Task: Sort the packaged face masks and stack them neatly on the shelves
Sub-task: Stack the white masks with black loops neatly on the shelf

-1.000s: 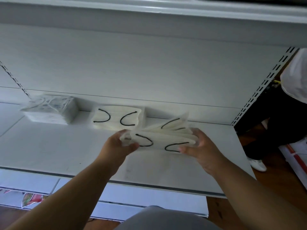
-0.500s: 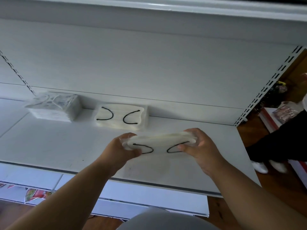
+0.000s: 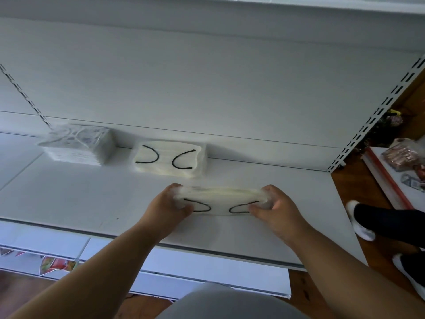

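Note:
A bundle of packaged cream face masks with black ear loops (image 3: 220,202) is held between both hands just above the white shelf (image 3: 80,199). My left hand (image 3: 169,207) grips its left end and my right hand (image 3: 274,207) grips its right end. Behind it, against the back panel, lies a stack of the same cream masks (image 3: 169,161). To the left of that stands a stack of patterned white masks in clear wrap (image 3: 77,143).
A slotted upright (image 3: 368,120) ends the shelf on the right. Beyond it, on the wooden floor, are another person's legs in white shoes (image 3: 361,224) and a low white-and-red board with packaged goods (image 3: 400,157). A lower shelf (image 3: 207,279) juts out below.
The fanned-out masks have been squeezed into one flat bundle. Both hands have lowered it toward the shelf, in front of the cream stack. The person at right has shifted.

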Action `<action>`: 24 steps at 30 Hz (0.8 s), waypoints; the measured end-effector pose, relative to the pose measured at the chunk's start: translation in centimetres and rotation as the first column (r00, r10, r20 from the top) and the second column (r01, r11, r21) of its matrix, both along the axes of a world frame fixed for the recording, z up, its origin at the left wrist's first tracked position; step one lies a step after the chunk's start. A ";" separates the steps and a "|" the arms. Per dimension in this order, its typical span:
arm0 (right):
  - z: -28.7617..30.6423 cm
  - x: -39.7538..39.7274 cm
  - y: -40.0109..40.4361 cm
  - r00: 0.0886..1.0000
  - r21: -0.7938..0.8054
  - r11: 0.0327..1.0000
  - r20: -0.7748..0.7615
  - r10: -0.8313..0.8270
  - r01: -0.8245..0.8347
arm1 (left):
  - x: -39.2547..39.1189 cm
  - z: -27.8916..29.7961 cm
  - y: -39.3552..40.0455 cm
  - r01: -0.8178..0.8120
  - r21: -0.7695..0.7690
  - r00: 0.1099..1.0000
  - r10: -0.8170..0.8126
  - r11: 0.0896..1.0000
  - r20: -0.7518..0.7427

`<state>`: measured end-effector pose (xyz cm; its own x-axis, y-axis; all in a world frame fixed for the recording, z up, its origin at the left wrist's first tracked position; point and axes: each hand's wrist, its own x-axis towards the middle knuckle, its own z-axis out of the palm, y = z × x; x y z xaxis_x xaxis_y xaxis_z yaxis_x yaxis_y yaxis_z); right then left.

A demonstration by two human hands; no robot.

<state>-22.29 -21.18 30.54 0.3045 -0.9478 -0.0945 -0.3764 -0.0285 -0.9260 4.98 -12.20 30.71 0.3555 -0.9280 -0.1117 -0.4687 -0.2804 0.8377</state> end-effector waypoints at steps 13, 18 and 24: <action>1.3 3.4 -1.5 0.997 0.142 0.990 0.067 -0.028 0.018 | 1.3 1.0 0.2 -0.202 -0.022 0.969 0.196 0.979 -0.151; 2.2 9.7 -2.9 0.993 0.185 0.981 0.084 -0.082 0.066 | 5.7 2.3 -0.5 -0.393 -0.067 0.900 0.369 0.917 -0.231; 4.0 18.1 -4.4 0.973 0.027 0.974 -0.054 -0.222 0.224 | 13.1 3.7 -3.2 -0.204 -0.068 0.978 0.206 0.977 0.025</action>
